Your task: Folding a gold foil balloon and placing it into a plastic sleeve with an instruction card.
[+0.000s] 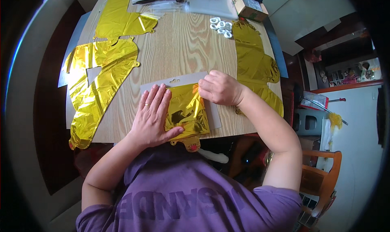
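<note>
Foil (189,112), gold, being pressed on card (191,78) by flat left hand (152,116); right hand (219,88) being curled at upper-right corner, grip hidden. Probably light, slippery, easily creased; best held by folded edges.

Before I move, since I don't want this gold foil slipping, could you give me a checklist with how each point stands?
1. Left hand on the folded gold foil: ok, laid across its left side.
2. Right hand has a firm hold: cannot tell; its fingers are curled at the foil's upper right, and what they grip is hidden.
3. Card beneath the foil: ok, showing along the top and right.
4. Foil tab within the table: not ok, it sticks out past the near edge.
5. White rolls away from the hands: ok, grouped farther back, touching neither.
</note>
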The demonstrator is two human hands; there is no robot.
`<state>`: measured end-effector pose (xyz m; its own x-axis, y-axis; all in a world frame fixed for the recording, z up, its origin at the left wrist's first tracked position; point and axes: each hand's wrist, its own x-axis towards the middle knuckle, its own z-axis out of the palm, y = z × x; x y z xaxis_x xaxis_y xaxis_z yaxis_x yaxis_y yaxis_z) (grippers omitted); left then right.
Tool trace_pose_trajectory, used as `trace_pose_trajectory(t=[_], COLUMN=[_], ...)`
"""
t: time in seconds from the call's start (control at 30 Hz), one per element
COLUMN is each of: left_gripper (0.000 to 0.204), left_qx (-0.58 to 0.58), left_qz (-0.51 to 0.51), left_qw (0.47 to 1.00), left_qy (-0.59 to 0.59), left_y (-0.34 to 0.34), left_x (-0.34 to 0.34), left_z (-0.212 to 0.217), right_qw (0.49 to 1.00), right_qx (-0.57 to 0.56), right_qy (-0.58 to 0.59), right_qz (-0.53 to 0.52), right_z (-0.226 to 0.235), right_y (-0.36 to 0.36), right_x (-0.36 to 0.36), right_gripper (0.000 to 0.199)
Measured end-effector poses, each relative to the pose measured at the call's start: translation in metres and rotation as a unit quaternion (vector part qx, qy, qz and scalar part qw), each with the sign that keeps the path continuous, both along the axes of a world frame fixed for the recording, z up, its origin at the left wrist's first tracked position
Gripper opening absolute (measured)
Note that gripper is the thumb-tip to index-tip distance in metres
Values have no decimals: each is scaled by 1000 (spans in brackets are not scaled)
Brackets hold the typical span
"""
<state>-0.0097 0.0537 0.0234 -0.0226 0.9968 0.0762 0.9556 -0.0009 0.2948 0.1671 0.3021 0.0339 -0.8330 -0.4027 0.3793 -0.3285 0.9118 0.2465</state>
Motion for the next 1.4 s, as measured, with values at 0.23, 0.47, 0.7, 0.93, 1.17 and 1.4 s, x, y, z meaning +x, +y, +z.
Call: trace_pose_trajectory(t=[0.23,0.47,0.7,0.93,1.17,1.4], left_gripper=[108,107,105,105,99,96], left_qx=[-1,-4,-2,1,44,53], left_qz=[1,5,6,4,-13,-186], left_qw=[1000,1000,1000,1000,998,979], left_qy=[-1,-2,0,6,39,-68], left_y=[1,0,0,0,9,60], left_x=[1,0,0,0,8,1], left_z=[0,-2,-2,-4,17,9], right_qw=[1000,997,988,959,956,955], right_qx=[5,14,-104,-216,-206,-221], right_qy=[-11,-77,-77,-21,12,-8], right_qz=[11,-9,-90,-183,-206,-200], right_z=[0,6,5,-11,-19,-14], right_y=[4,-2,-15,-24,-36,-35], right_x=[0,4,15,28,45,46], right_gripper=[4,11,15,30,32,36])
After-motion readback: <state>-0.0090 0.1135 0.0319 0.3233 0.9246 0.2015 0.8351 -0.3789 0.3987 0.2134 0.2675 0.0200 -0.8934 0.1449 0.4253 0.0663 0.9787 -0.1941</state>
